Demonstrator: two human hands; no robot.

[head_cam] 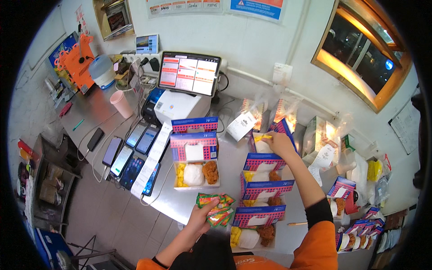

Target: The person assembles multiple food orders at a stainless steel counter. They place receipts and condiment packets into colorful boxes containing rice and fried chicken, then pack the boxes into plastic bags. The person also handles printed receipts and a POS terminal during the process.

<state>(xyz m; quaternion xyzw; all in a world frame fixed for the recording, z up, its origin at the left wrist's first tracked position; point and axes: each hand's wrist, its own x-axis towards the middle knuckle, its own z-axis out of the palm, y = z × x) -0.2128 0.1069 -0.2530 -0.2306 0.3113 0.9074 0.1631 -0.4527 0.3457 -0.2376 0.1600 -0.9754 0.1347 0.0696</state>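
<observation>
My left hand [199, 216] grips a bunch of green, red and yellow sachets [220, 216] low over the near side of the counter. My right hand [281, 145] reaches into the farthest meal box of the right-hand row, its fingertips at something yellow [264, 138] beside wrapped white food [263, 147]. Whether those fingers hold anything is unclear. Nearer in that row stand several open blue-and-pink boxes; the nearest box lid [259, 216] is raised behind yellow pieces [235, 235], a white wrapped mound [249, 239] and fried chicken [266, 235]. Another open box [196, 187] stands left with similar food.
A tablet [189, 74] stands behind a white printer [179, 104], whose paper strip [155, 158] trails over several phones. A pink cup [121, 104] is at left. Bagged orders with receipts [241, 125] line the wall. More filled boxes [357, 238] sit at right.
</observation>
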